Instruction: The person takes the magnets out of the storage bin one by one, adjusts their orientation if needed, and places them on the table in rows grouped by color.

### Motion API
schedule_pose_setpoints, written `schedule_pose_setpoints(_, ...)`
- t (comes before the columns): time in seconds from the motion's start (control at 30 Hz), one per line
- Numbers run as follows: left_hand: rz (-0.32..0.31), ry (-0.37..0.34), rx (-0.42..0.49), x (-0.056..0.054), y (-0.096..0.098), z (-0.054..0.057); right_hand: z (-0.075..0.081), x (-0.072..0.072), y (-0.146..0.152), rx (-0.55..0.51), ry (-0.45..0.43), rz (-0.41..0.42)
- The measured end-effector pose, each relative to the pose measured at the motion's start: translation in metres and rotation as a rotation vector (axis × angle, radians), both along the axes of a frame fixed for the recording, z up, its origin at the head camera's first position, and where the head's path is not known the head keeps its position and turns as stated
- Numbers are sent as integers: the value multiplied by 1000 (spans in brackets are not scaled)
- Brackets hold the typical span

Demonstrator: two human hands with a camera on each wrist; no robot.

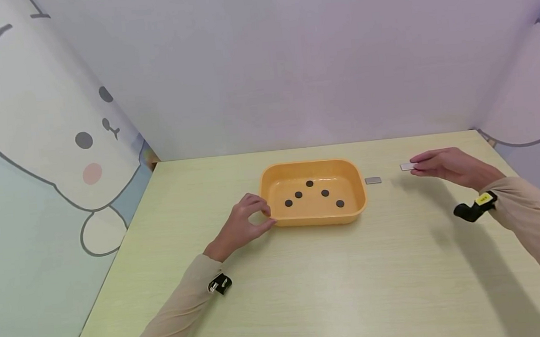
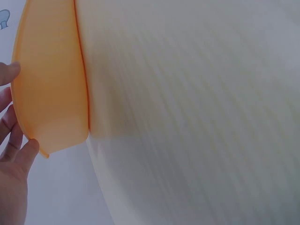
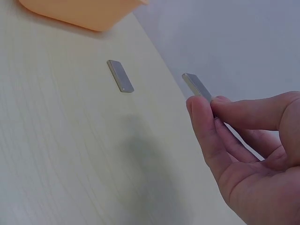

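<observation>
A shallow orange plastic tray (image 1: 319,220) sits on the table, with several dark round discs (image 1: 325,193) spread over its floor. At its left front corner my left hand (image 1: 247,218) holds the rim, and in the left wrist view the thumb (image 2: 29,151) and fingers lie along that edge. My right hand (image 1: 453,167) pinches a small flat silver bar (image 3: 197,85) by one end, raised over the table to the right of the tray. A second, similar silver bar (image 1: 373,180) lies flat on the table close to the tray's right side.
The pale wooden table (image 1: 336,290) meets a plain light wall (image 1: 291,71) at the back. Side walls with cartoon prints (image 1: 57,127) flank it. A black wrist camera (image 1: 477,208) hangs at the right cuff, another (image 1: 220,284) at the left.
</observation>
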State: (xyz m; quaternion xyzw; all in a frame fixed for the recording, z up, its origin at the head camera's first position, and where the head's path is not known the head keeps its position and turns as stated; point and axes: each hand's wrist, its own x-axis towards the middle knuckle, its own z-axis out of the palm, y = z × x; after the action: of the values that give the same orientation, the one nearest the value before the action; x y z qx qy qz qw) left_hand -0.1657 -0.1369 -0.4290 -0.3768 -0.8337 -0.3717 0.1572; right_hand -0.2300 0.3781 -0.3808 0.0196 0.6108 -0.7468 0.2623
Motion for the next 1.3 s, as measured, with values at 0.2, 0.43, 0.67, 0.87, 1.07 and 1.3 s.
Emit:
schedule_pose_setpoints(0.2, -7, 16, 10, -1, 1, 0, -4, -1, 5, 24, -26, -22)
schedule_pose_setpoints(0.43, -2, 7, -4, -1, 0, -1, -9, 1, 14, 30, -36, -26)
schedule_pose_setpoints(0.67, 0, 8, -10, -1, 1, 0, -18, -1, 21, 12, -26, -25)
schedule_pose_setpoints(0.87, -4, 18, -9, -1, 1, 0, -25, -4, 24, -1, -42, -41)
schedule_pose_setpoints(1.07, -3, 19, -5, -2, 0, 0, -30, -7, 24, 23, -68, -66)
schedule_pose_setpoints(1.3, 3, -4, -7, -2, 0, 0, -36, -8, 26, 97, -52, -72)
